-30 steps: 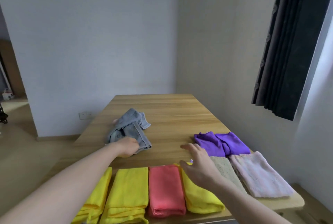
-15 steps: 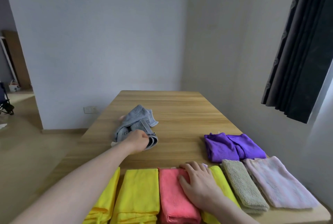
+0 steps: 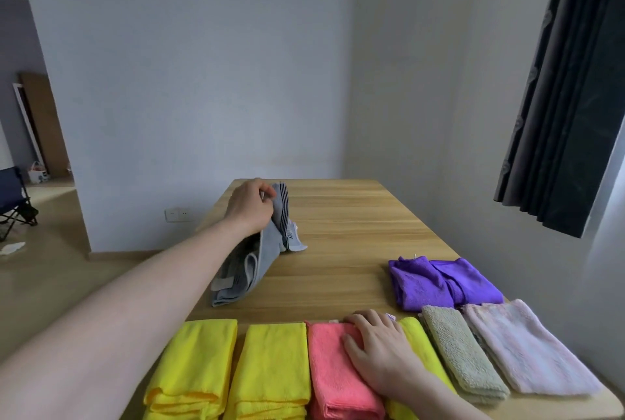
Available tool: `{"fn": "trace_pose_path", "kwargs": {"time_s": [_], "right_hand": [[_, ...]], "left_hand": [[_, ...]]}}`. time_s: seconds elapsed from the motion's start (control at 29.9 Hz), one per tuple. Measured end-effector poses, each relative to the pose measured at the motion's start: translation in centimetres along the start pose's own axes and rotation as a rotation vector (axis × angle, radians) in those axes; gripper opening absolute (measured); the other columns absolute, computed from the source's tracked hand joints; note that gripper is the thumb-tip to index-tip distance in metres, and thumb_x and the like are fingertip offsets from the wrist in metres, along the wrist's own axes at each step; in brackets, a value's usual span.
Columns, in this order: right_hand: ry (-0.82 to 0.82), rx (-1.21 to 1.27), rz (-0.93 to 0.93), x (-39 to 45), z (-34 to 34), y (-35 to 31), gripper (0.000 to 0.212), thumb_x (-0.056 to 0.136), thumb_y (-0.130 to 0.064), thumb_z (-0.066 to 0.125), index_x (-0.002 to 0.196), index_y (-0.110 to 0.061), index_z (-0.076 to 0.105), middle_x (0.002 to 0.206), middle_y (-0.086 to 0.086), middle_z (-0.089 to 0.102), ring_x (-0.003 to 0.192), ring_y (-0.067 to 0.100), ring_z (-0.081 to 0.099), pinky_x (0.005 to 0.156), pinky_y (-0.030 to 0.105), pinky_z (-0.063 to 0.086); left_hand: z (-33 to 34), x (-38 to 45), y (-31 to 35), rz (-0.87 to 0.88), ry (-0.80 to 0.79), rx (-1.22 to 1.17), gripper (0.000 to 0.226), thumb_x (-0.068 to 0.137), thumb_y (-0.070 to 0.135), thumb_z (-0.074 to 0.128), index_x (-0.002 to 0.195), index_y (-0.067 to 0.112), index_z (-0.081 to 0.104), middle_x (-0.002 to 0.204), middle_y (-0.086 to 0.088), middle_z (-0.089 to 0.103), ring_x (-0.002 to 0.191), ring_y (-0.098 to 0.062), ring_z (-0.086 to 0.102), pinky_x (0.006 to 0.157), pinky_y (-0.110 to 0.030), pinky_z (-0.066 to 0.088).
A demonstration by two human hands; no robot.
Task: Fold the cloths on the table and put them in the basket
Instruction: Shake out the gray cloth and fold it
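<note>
The left hand (image 3: 252, 208) grips the crumpled grey striped cloth (image 3: 257, 255), trailing toward the folded coral-pink microfibre cloth (image 3: 333, 365), where the right hand (image 3: 378, 348) rests flat.

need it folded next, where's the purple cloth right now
In the head view the purple cloth lies bunched on the right side of the table, just behind the green cloth and pale pink cloth.

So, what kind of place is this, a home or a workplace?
Most likely a room in a home. A plain wooden table stands in a corner by a window with a dark curtain; a wall socket and a folding chair in the next room fit that too.
</note>
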State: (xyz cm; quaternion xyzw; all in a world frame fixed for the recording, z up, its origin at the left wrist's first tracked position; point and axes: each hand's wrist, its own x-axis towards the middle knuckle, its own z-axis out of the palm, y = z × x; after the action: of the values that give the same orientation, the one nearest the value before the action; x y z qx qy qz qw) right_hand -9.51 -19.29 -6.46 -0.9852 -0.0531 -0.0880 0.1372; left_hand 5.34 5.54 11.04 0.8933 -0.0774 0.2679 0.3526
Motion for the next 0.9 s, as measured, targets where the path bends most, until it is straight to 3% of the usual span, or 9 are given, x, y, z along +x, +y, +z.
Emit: {"fn": "trace_pose_path", "kwargs": {"time_s": [0.17, 0.43, 0.64, 0.8, 0.9], "right_hand": [[-0.058, 0.169, 0.06, 1.1, -2.0, -0.2, 0.058, 0.093, -0.051, 0.053, 0.147, -0.031, 0.045, 0.145, -0.007, 0.047, 0.137, 0.018, 0.04, 0.116, 0.031, 0.028], [0.139, 0.401, 0.068, 4.3, -11.7, -3.6, 0.06, 0.091, -0.043, 0.066, 0.146, -0.028, 0.046, 0.144, -0.004, 0.052, 0.133, 0.017, 0.047, 0.109, 0.034, 0.039], [0.24, 0.489, -0.008, 5.6, -17.8, -7.1, 0.077, 0.085, -0.056, 0.072, 0.15, -0.03, 0.041, 0.142, -0.007, 0.054, 0.128, 0.014, 0.051, 0.106, 0.033, 0.044], [0.053, 0.498, -0.055, 5.0, -19.7, -8.4, 0.101, 0.062, -0.079, 0.077, 0.146, -0.032, 0.044, 0.133, -0.012, 0.059, 0.118, 0.01, 0.058, 0.097, 0.031, 0.051], [0.027, 0.419, -0.069, 4.7, -20.2, -9.3, 0.081, 0.059, -0.081, 0.075, 0.119, -0.028, 0.059, 0.112, -0.015, 0.065, 0.101, 0.009, 0.064, 0.078, 0.028, 0.053]], "left_hand": [[-3.5, 1.9, 3.3, 0.097, 0.074, -0.077, 0.027, 0.089, -0.001, 0.052, 0.103, 0.018, 0.066, 0.105, 0.005, 0.06, 0.094, -0.014, 0.053, 0.082, -0.023, 0.039], [-8.7, 4.5, 9.1, 0.184, 0.167, -0.159, 0.041, 0.08, -0.008, 0.048, 0.105, 0.019, 0.067, 0.123, -0.002, 0.066, 0.113, -0.021, 0.059, 0.091, -0.023, 0.043], [-11.6, 5.1, 14.0, 0.307, 0.229, -0.296, 0.037, 0.082, -0.007, 0.05, 0.098, 0.022, 0.067, 0.113, 0.006, 0.071, 0.101, -0.015, 0.06, 0.084, -0.019, 0.044], [-13.4, 4.6, 17.3, 0.363, 0.279, -0.334, 0.028, 0.08, -0.001, 0.058, 0.099, 0.017, 0.067, 0.103, 0.012, 0.069, 0.092, -0.008, 0.057, 0.072, 0.0, 0.038], [-14.4, 4.3, 18.5, 0.37, 0.281, -0.316, 0.025, 0.077, 0.0, 0.063, 0.095, 0.016, 0.062, 0.088, 0.015, 0.061, 0.079, -0.008, 0.053, 0.062, -0.002, 0.036]]}}
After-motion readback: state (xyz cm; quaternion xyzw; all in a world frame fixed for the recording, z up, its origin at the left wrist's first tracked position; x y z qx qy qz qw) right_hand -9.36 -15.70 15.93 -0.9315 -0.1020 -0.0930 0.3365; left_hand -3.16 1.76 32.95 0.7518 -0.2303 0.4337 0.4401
